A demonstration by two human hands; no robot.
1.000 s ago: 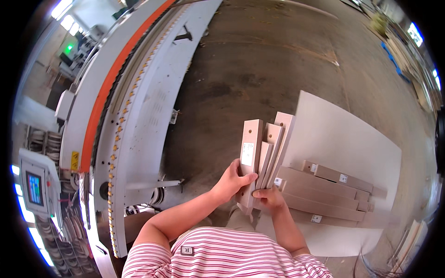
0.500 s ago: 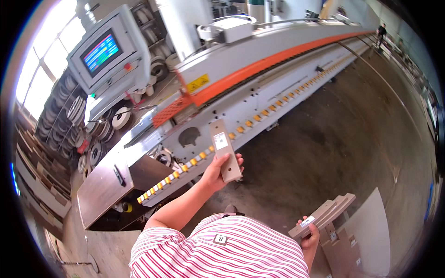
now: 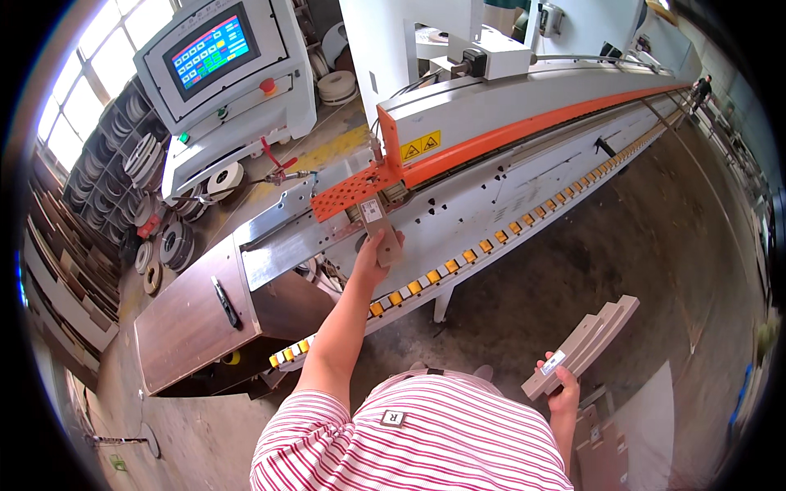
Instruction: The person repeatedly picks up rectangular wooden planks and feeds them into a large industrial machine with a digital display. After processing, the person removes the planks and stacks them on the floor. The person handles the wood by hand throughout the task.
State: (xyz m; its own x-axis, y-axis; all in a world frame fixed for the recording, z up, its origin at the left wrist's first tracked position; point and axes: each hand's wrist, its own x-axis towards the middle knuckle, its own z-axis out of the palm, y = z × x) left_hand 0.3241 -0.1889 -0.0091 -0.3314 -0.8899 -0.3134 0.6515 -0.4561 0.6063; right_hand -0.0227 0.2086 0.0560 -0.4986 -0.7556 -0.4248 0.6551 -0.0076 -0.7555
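Concrete floor (image 3: 655, 237) fills the right part of the frame, and one long grey machine (image 3: 491, 123) with an orange edge goes diagonally from the centre to the upper right. At the upper left stands a control panel (image 3: 210, 53) with a lit screen; below it, at left, a brown tabletop (image 3: 192, 323) carries a black knife (image 3: 226, 301).

Near the centre, the left hand (image 3: 371, 258) pinches one beige strip (image 3: 379, 229) between thumb and fingers, by its lower end. Its upper end, with a white label, is just beside the perforated orange plate (image 3: 352, 190) (whether it touches the machine, I cannot tell). At the lower right, the right hand (image 3: 562, 395) has its fingers closed around a small stack of similar strips (image 3: 585, 348), which is tilted and well apart from the machine. Under this hand, more boards (image 3: 602, 454) lie low in the frame.

As I judge, the step in hand is presenting a single strip at the near end of the machine. The next move calls for a straight alignment of this strip, with fingers away from the orange plate, and for a steady grip on the stack.
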